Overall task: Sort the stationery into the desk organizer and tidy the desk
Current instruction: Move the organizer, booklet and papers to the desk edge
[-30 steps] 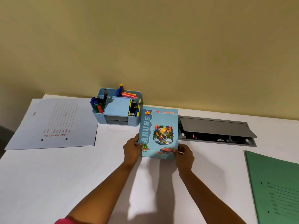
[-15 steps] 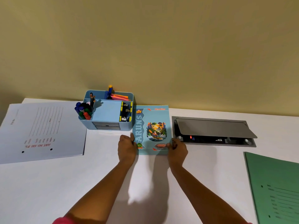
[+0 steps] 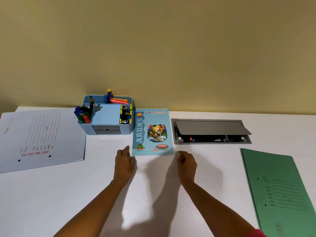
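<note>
Notebook down at 12 o'clock, both your hands off it

The notebook (image 3: 153, 132) lies flat on the desk (image 3: 51, 202), cover up, its left edge just beside the blue organizer (image 3: 106, 132) at 11 o'clock and its right edge near the open grey socket box (image 3: 210, 132) at 1 o'clock. Your left hand (image 3: 125, 161) sits at the notebook's near left corner, grip loose with fingers lightly curled and nothing in it; you cannot tell whether the thumb brushes the corner. Your right hand (image 3: 186, 161) hangs just off the near right corner, grip slack and holding nothing. The organizer holds markers (image 3: 82, 115), sticky notes (image 3: 119, 100) and binder clips (image 3: 125, 114). A white sheet (image 3: 42, 139) lies at 9 o'clock, a green folder (image 3: 280, 190) at 3 o'clock.
</note>
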Tool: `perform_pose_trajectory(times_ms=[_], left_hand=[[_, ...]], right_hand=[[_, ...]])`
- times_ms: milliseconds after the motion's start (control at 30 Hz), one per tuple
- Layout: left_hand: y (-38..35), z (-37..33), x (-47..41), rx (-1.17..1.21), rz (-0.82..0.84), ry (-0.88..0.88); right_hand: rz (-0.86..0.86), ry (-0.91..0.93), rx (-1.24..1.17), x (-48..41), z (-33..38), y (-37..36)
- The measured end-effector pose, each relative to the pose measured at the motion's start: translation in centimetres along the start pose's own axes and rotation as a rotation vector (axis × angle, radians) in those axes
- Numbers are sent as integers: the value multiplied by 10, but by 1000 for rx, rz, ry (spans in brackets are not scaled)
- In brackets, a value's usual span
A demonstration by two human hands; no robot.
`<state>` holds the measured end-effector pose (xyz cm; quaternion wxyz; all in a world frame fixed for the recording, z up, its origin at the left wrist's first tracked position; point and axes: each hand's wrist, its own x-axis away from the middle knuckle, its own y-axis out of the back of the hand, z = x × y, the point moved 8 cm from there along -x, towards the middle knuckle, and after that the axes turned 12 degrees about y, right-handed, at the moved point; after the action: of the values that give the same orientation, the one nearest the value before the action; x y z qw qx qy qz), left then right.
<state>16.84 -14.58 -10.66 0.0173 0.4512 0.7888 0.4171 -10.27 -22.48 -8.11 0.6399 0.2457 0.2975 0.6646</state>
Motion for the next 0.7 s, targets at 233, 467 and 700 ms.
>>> perform_pose_trajectory(times_ms=[233,467,700], left_hand=[[2,15,59,117,-23,13],[-22,2,117,193,72,-40],[-69,-40,159,183,160,-152]], right_hand=[[-62,-2,-3,58,-20,38],[-233,-118,-86,113,-52,84],[-431,-74,-9,140,-96,151]])
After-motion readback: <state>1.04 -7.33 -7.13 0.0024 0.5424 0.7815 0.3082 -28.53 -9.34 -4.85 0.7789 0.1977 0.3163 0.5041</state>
